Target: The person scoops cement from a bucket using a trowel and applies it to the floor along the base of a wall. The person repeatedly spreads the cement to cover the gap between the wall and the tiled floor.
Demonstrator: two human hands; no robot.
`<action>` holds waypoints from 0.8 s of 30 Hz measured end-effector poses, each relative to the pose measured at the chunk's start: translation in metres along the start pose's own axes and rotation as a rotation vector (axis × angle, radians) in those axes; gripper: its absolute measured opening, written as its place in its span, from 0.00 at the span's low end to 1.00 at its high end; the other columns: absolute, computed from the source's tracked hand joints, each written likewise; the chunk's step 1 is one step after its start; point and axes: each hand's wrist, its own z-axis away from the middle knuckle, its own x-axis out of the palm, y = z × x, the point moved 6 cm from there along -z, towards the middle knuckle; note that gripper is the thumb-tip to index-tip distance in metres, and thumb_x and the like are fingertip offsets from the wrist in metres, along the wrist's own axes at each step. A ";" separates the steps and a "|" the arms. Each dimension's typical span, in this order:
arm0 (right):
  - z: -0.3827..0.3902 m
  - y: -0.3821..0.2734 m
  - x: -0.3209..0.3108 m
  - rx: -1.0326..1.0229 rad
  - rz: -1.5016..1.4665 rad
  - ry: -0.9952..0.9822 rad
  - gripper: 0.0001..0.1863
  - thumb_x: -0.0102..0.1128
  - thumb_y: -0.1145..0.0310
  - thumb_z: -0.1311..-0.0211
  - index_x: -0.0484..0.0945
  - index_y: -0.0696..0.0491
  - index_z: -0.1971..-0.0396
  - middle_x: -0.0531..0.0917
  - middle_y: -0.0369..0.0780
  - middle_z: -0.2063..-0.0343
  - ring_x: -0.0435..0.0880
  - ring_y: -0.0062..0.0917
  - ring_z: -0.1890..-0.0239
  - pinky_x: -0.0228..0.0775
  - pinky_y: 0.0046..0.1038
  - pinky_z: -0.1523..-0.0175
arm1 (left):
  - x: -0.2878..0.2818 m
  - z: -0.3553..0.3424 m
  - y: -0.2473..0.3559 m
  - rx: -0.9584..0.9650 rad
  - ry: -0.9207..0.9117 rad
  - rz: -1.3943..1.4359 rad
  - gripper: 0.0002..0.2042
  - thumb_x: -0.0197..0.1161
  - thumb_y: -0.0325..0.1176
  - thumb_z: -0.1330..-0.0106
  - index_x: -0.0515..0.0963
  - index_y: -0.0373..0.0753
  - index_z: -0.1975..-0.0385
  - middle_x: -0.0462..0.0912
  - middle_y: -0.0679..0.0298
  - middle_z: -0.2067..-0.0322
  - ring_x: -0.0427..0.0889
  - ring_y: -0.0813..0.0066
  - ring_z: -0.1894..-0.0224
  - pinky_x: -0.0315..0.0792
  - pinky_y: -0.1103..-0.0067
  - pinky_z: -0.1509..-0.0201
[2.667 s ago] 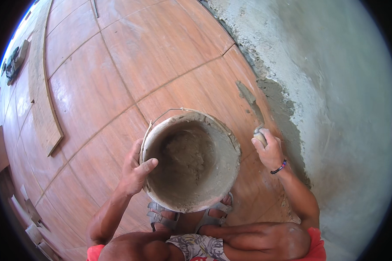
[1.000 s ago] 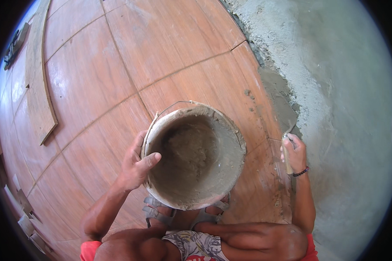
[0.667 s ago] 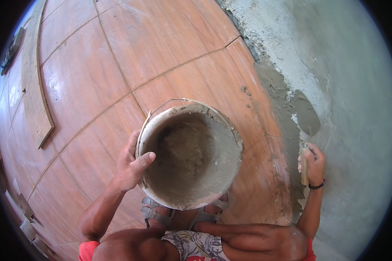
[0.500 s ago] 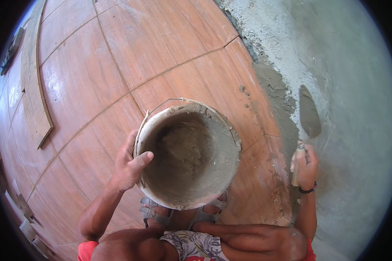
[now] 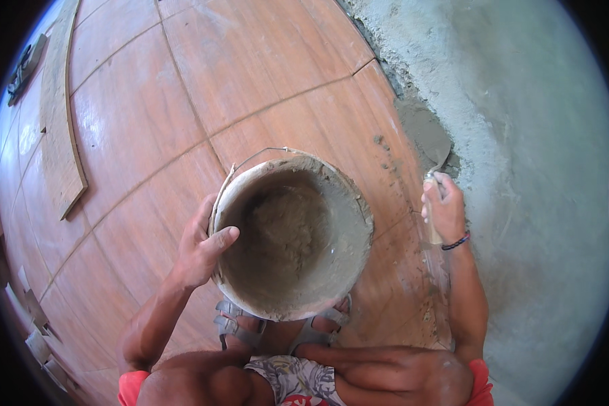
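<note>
Take the bucket [image 5: 350, 230] as the centre of a dial, twelve pointing away from the person. It is in front of the knees, above the feet, its mouth facing up; whether its base rests on the floor [image 5: 135, 135] is hidden. At nine o'clock the left hand [image 5: 206, 245] grasps its rim, thumb inside and fingers outside, probably to steady it. The wire handle [image 5: 257, 157] lies against the rim around eleven, perhaps to leave the mouth open to the wet mortar [image 5: 291, 220] inside.

Near three o'clock the right hand [image 5: 445, 208] is wrapped around the trowel [image 5: 434, 232], whose blade points toward two, over the mortar strip [image 5: 418, 122] between tiles and wall [image 5: 541, 176]. That grip seems chosen to keep the blade low and flat.

Counted: one bucket, one trowel, one bracelet [image 5: 456, 241] on the right wrist, two sandals [image 5: 240, 331] between six and seven, one long plank [image 5: 59, 135] at ten. Several scraps [image 5: 38, 345] lie at eight, too crowded to count.
</note>
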 end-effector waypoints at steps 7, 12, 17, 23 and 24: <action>0.024 -0.018 -0.042 0.024 -0.077 0.014 0.25 0.58 0.65 0.32 0.68 0.65 0.42 0.79 0.38 0.74 0.75 0.15 0.82 0.66 0.19 0.79 | -0.003 -0.001 -0.006 -0.025 -0.022 0.002 0.30 0.66 0.35 0.35 0.62 0.31 0.37 0.74 0.58 0.44 0.71 0.72 0.40 0.64 0.74 0.35; 0.047 -0.010 -0.062 -0.029 -0.033 0.055 0.20 0.55 0.68 0.31 0.70 0.64 0.44 0.78 0.37 0.74 0.74 0.14 0.80 0.67 0.18 0.77 | -0.001 -0.001 -0.005 -0.028 -0.027 0.052 0.30 0.65 0.33 0.35 0.62 0.31 0.36 0.74 0.58 0.44 0.71 0.72 0.40 0.63 0.74 0.35; 0.070 0.000 -0.045 -0.076 -0.126 0.016 0.16 0.53 0.71 0.31 0.71 0.62 0.47 0.77 0.35 0.74 0.73 0.13 0.80 0.66 0.18 0.77 | -0.001 -0.001 -0.003 -0.055 -0.003 0.037 0.36 0.68 0.38 0.39 0.60 0.31 0.34 0.72 0.55 0.40 0.69 0.67 0.37 0.61 0.72 0.32; 0.048 0.019 -0.007 0.003 -0.021 -0.122 0.15 0.54 0.70 0.32 0.73 0.62 0.50 0.76 0.33 0.77 0.72 0.13 0.83 0.65 0.19 0.79 | -0.001 -0.003 -0.005 -0.046 0.015 0.006 0.39 0.70 0.40 0.41 0.59 0.31 0.33 0.71 0.53 0.39 0.68 0.65 0.36 0.60 0.70 0.31; 0.040 0.024 -0.013 0.027 0.009 -0.112 0.15 0.54 0.70 0.32 0.73 0.62 0.49 0.76 0.34 0.76 0.72 0.13 0.83 0.65 0.19 0.79 | -0.001 -0.003 -0.007 -0.046 0.019 0.008 0.39 0.70 0.40 0.41 0.59 0.31 0.33 0.71 0.53 0.39 0.68 0.65 0.36 0.60 0.70 0.31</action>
